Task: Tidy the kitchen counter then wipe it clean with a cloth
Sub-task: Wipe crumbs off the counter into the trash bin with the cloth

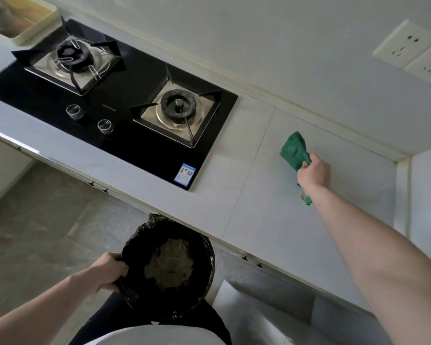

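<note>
Black hob (125, 95) at upper left; right hand (314, 170) grips green cloth (294, 151) on the surface (271, 220); left hand (110, 272) grips the bin (168, 267) rim.

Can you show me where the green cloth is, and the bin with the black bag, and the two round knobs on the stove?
green cloth (293, 151), head view, on its upper fold.
bin (210, 260), head view, on its bag-covered right rim.
left knob (73, 111), head view, on its top.
right knob (104, 126), head view, on its top.

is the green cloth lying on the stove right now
No, the green cloth is gripped in the right hand over the bare counter, well to the right of the black stove.
</note>
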`<state>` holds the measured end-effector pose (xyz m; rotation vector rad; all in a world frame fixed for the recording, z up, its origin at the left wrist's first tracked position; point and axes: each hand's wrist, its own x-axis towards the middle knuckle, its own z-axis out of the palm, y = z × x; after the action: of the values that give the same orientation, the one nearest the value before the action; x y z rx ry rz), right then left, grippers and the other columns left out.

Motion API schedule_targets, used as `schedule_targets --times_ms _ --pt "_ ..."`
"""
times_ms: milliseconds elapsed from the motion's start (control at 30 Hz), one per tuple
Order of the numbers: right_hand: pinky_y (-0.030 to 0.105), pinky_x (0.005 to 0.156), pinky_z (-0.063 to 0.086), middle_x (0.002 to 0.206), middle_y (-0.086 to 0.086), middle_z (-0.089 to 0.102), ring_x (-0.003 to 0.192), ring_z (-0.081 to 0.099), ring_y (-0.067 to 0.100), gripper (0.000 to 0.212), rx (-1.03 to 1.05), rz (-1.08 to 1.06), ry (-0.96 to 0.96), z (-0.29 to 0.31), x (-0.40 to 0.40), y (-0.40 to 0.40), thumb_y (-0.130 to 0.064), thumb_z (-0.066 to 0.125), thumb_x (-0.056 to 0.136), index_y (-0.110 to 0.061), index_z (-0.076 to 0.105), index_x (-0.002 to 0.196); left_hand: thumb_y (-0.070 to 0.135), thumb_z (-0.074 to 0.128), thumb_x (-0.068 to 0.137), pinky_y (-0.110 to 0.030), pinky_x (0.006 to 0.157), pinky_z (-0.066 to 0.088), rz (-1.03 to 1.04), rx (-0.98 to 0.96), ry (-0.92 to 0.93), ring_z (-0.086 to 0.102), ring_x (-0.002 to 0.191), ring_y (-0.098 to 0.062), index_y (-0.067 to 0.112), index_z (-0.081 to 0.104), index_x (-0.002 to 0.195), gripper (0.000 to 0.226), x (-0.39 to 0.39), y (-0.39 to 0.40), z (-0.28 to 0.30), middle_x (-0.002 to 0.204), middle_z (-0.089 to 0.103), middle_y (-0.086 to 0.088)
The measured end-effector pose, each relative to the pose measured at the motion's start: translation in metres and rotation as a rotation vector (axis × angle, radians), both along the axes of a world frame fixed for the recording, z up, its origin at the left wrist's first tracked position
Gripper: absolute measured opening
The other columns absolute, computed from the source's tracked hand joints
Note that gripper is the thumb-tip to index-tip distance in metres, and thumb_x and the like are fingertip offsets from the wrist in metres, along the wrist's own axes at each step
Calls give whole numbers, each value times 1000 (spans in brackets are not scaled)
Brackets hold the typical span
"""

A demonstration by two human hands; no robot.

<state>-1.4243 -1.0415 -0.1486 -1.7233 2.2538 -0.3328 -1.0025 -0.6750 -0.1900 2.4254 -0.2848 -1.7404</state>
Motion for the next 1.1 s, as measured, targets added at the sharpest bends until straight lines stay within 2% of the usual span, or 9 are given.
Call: schedule_targets --times_ms 67,167,300,433,533,600,733,900,1100 --pt "34 75 45 109 21 66 94 56 36 24 -7 2 -14 -3 12 -20 -18 47 97 -18 65 113 -12 48 75 -50 63 64 -2 5 -1 75 66 -40 -4 70 88 27 -2 -2 -1 71 71 -20" --pt "30 73 41 109 17 67 85 52 30 22 -16 -3 -35 -4 29 -46 -16 47 97 -17 66 108 -13 48 76 -41 56 63 7 1 -13 75 63 -37 -3 69 84 25 -5 -3 2 66 69 -16" --pt "32 86 46 120 16 68 110 62 37 27 106 34 -69 -15 48 -74 -16 48 99 -11 66 118 -13 49 74 -38 54 61 24 12 -16 74 62 -35 -2 70 82 24 -5 -4 -2 64 68 -15" --pt "36 101 42 141 10 57 130 47 37 48 328 121 14 -33 64 -73 -19 44 95 -23 53 141 -13 50 74 -33 49 58 34 18 -25 72 57 -31 0 69 77 23 -5 -4 -4 61 66 -13" --pt "41 106 40 149 3 49 132 41 38 51 303 197 68 -40 70 -60 -18 43 97 -25 45 147 -13 49 75 -31 47 57 34 12 -32 71 57 -30 -1 68 79 23 -8 -5 -3 63 66 -13" --pt "43 106 40 147 2 50 129 42 38 46 266 265 77 -44 71 -48 -20 45 100 -23 47 145 -13 49 75 -34 48 59 31 7 -25 73 61 -33 -1 70 83 25 -9 -6 -2 67 68 -14" --pt "42 105 43 156 1 44 127 45 38 50 247 407 113 -51 80 -10 -25 50 99 -21 45 149 -12 50 76 -43 58 64 12 -6 -3 75 66 -35 3 71 85 27 -9 -6 5 72 71 -15" --pt "38 107 42 157 -4 44 125 49 33 54 236 517 77 -49 105 60 -29 58 94 -25 49 146 -11 49 76 -41 58 64 9 -13 4 75 66 -34 5 71 85 29 -8 -3 10 73 71 -14" --pt "40 112 41 156 -9 45 130 48 24 51 238 585 -13 -33 138 159 -18 60 96 -29 52 145 -10 47 77 -37 52 62 -11 -16 12 74 60 -31 6 70 86 30 -10 -4 14 73 71 -14"
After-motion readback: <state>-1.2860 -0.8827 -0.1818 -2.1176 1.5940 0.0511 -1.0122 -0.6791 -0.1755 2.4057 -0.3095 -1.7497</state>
